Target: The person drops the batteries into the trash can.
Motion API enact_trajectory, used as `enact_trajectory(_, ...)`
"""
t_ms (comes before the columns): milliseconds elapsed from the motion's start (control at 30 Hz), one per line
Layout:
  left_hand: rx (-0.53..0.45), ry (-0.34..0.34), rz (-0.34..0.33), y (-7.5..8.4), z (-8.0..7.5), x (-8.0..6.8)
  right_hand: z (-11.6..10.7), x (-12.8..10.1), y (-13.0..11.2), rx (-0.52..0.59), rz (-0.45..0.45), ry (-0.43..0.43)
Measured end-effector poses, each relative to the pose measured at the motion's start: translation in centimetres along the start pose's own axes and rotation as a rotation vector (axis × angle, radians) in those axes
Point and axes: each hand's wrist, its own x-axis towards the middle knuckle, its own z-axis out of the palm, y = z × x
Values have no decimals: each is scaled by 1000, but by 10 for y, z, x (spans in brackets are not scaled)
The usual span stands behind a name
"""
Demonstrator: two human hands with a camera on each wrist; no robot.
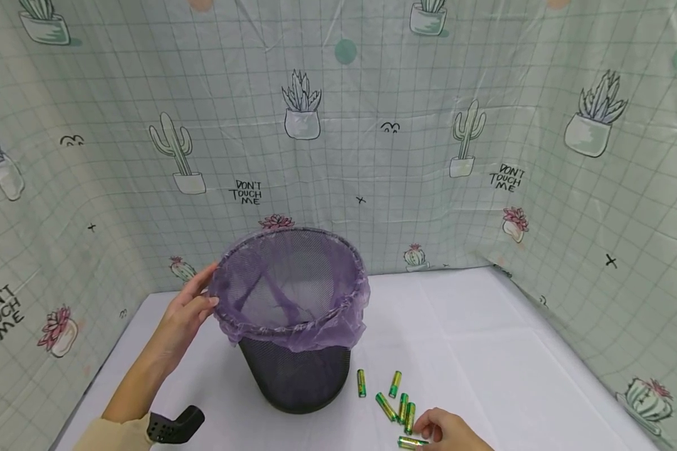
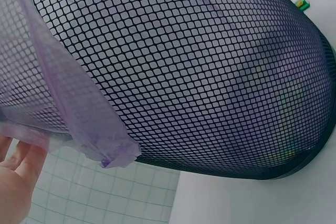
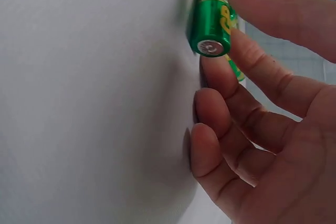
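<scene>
Thumb and forefinger of the right hand (image 3: 273, 103) pinch a green-and-gold cylindrical battery (image 3: 211, 19) against the white tabletop (image 1: 485, 351), while the left hand (image 1: 186, 313) steadies the purple-lined black mesh bin (image 1: 296, 369); pickup underway, lifting over the rim seemingly next.

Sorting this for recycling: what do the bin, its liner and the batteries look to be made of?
The bin looks like black-coated metal mesh, going by its fine even grid and solid base ring, though plastic cannot be ruled out. The liner seems thin translucent purple plastic film: it crinkles and shows the mesh through. The batteries have glossy green-and-gold wrappers and a bare silvery metal end cap.
</scene>
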Motion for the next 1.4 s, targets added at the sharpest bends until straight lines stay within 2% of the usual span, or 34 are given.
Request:
enact_trajectory(300,15,4,-18,1,0,-1,2,6,2,-86,-87,-9)
enact_trajectory(667,5,7,-18,0,1,0,0,3,3,-17,-39,-30)
enact_trajectory(833,7,8,-26,0,1,0,-3,3,3,-26,-87,-22)
enact_trajectory(1200,8,8,-37,1,1,-1,-11,0,-19,-50,-114,62)
enact_trajectory(1400,2,8,-33,0,1,-1,-18,-1,-42,-57,-179,169)
